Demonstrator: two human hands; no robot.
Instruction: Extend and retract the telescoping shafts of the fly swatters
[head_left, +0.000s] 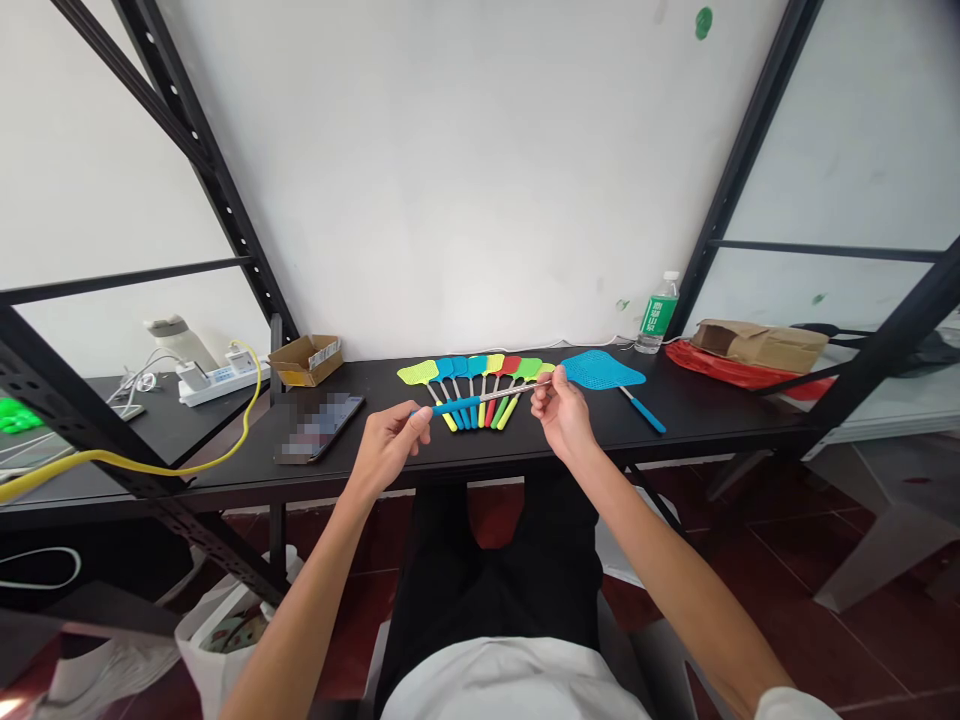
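A fly swatter with a blue handle (457, 406) and a thin metal shaft (517, 391) is held level above the table's front. My left hand (394, 440) is closed around the end of the handle. The fingers of my right hand (562, 412) pinch the far part of the shaft. Blue mesh (604, 368) shows just past that hand; I cannot tell how much of it belongs to the held swatter. Another blue handle (647, 415) lies on the table at its right. Behind the held swatter, several small fly swatters (472, 367) with yellow, blue, red and green heads lie fanned out.
The black table (360, 375) stands against a white wall, between dark metal posts. A phone (319, 428) and an open cardboard box (306, 360) are on the left, near a power strip (221, 380) and yellow cable (244, 425). A bottle (658, 315) and brown packaging (757, 347) are at right.
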